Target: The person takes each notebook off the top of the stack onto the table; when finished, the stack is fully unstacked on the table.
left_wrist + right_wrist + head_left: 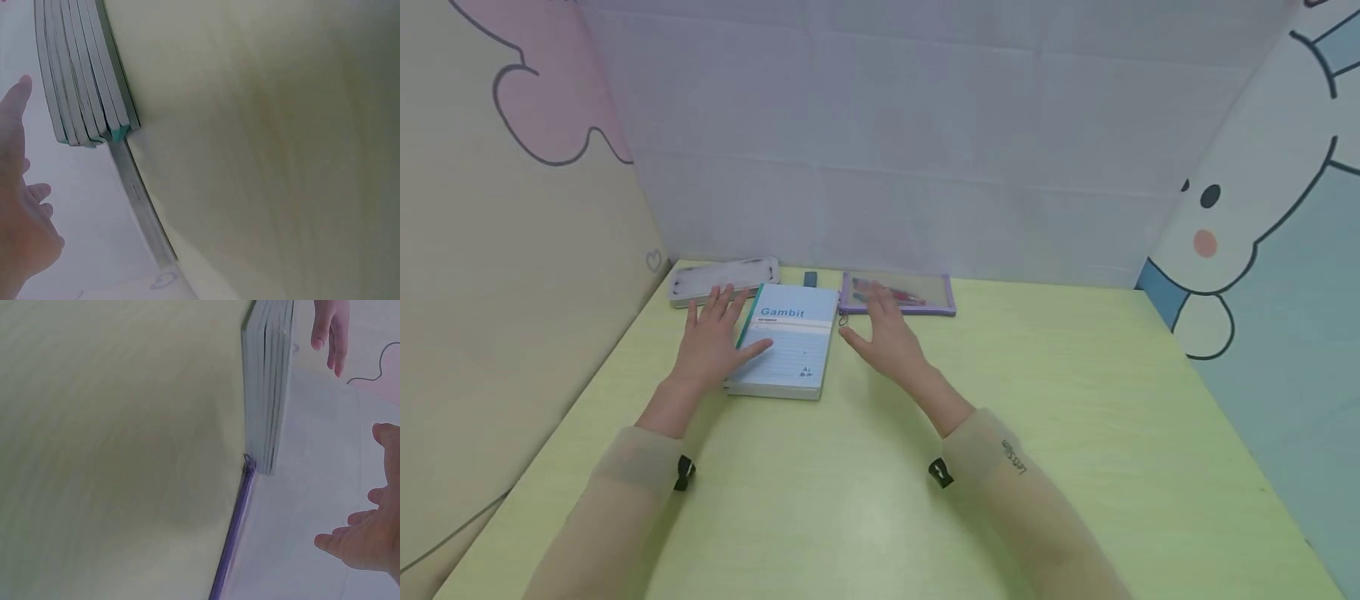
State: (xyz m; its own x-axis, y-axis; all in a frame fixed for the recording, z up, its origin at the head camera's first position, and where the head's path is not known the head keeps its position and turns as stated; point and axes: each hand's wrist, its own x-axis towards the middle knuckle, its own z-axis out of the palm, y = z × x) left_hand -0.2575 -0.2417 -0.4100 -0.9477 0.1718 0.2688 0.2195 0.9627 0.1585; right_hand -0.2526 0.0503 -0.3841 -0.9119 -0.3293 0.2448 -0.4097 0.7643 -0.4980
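Note:
A stack of several notebooks (pixel 786 358) lies on the table, its light blue top cover reading "Gambit". My left hand (pixel 706 350) is spread over the left edge of the stack, its thumb overlapping the cover in the head view. In the left wrist view the fingers of that hand (pixel 25 225) appear above the level of the stack (pixel 78 69), holding nothing. My right hand (pixel 891 337) is to the right of the notebooks, fingers extended and overlapping a purple-edged zip pouch (pixel 936 293). The right wrist view shows this hand (pixel 369 531) raised above the pouch's purple edge (pixel 234 531).
Behind the left hand sits a flat white case (pixel 726 277). A small dark blue block (pixel 810 279) is behind the notebooks. Red pens (pixel 908 297) show through the pouch. A white cloth (pixel 925 125) hangs behind the pale yellow table (pixel 1075 417), with printed panels on both sides.

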